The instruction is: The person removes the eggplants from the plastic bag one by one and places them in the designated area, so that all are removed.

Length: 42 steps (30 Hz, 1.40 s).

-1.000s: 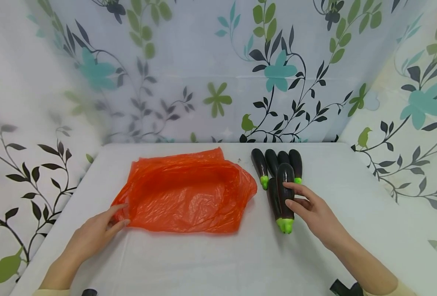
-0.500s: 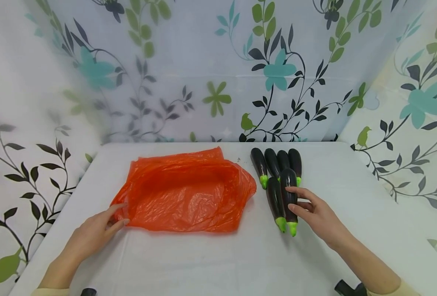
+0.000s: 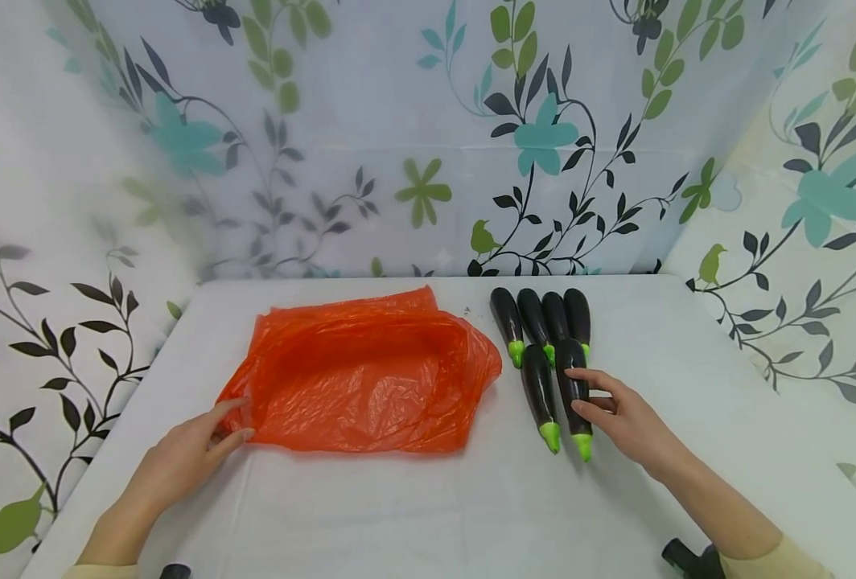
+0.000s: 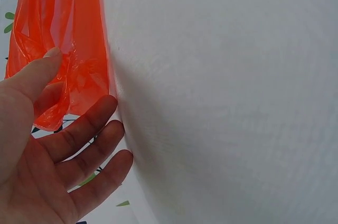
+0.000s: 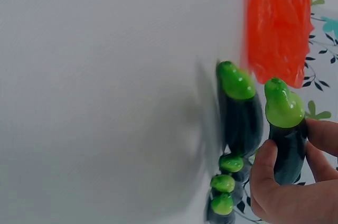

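My right hand [image 3: 631,422] grips a dark purple eggplant [image 3: 577,420] with a bright green stem end. In the right wrist view, thumb and fingers hold that eggplant [image 5: 288,152] around its sides, raised off the table. Another eggplant [image 3: 538,394] lies just to its left, and several more form a row [image 3: 532,314] behind. An orange-red plastic bag [image 3: 370,410] lies spread out left of the eggplants. At its lower left corner, my left hand [image 3: 182,458] pinches the film between thumb and index finger; the other fingers [image 4: 97,147] stay extended.
A white table [image 3: 370,523] carries everything. Behind and beside it hangs a patterned curtain [image 3: 341,145] with leaves and flowers. Dark objects show at the bottom edge near both wrists, one of them a black piece [image 3: 692,559] by the right wrist.
My right hand has moved the eggplant right and slightly toward me, away from the eggplant beside it, uncovering more of the back row. My left hand and the bag have stayed put.
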Available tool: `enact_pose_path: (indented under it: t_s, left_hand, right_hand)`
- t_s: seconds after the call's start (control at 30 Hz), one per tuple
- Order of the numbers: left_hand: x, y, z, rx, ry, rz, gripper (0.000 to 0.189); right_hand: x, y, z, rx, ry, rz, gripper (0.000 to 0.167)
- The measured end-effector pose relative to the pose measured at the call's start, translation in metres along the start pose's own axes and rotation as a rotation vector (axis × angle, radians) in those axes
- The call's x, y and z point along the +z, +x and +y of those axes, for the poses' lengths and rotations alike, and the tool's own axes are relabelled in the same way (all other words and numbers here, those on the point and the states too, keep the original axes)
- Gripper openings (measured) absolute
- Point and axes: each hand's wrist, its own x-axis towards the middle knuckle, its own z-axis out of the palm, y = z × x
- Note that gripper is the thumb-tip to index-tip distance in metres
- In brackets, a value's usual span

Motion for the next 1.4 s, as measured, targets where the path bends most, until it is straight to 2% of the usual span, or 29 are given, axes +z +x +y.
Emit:
enact_pose_path:
  t_s: [0.3,0.63,0.93,1.4]
  left_hand:
    - [-0.001,0.001,-0.001,-0.012,0.0,-0.016,0.057]
    - [0.0,0.002,-0.001,0.011,-0.009,0.012,0.056]
    - [0.001,0.001,-0.001,-0.004,-0.011,-0.004,0.058]
    - [0.0,0.001,-0.002,-0.008,-0.01,-0.015,0.058]
  right_hand:
    - [-0.001,0.006,0.016,0.011,-0.033,-0.034,0.052]
    - [-0.001,0.014,0.03,0.035,-0.019,-0.073,0.051]
    - [0.003,0.014,0.029,0.053,0.005,-0.125,0.05]
    - [0.001,0.016,0.028,0.001,0.021,-0.122,0.049]
